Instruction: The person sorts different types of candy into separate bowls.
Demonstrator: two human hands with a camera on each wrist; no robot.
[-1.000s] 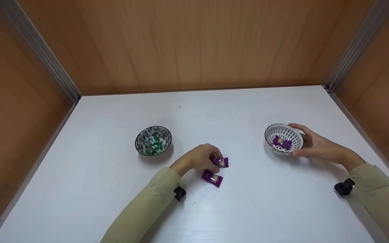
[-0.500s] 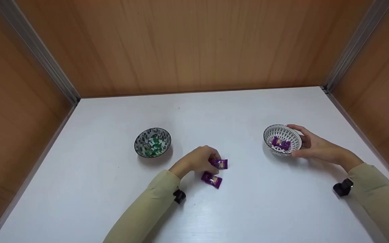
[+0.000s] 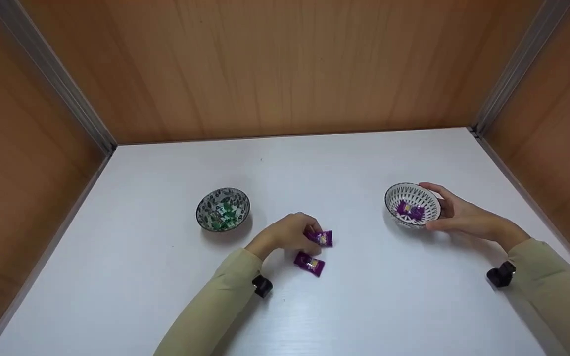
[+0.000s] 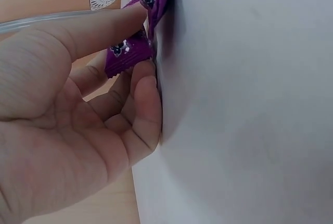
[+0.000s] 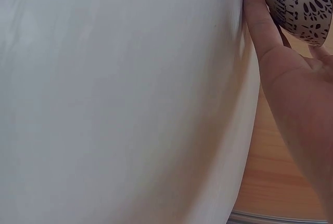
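A small purple packet of shiny film (image 3: pixel 323 238) is pinched between the thumb and bent fingers of the left hand (image 3: pixel 290 235), close against the smooth white tabletop (image 3: pixel 389 296). A round white bowl with black patterning (image 3: pixel 404 191) is held from its right side by the right hand (image 3: pixel 468 216), with thumb and fingers curved around it. The pinched packet could be lost if only a slick edge were gripped, since little friction is likely to be offered by the film. A second purple packet (image 3: pixel 309 264), lying just beside the left thumb, could be nudged away by a sideways sweep. The white bowl could be tipped or slid if it were pushed harder from that one side, and its purple wrapped contents (image 3: pixel 410 210), whose number cannot be told, could be shifted. The wrappers are oblong and glossy, with saw-toothed ends. Glazed ceramic is suggested by both bowls; in the grey, black-floral one (image 3: pixel 212 200), set well apart, crinkled green wrapped pieces (image 3: pixel 225 216) are held.
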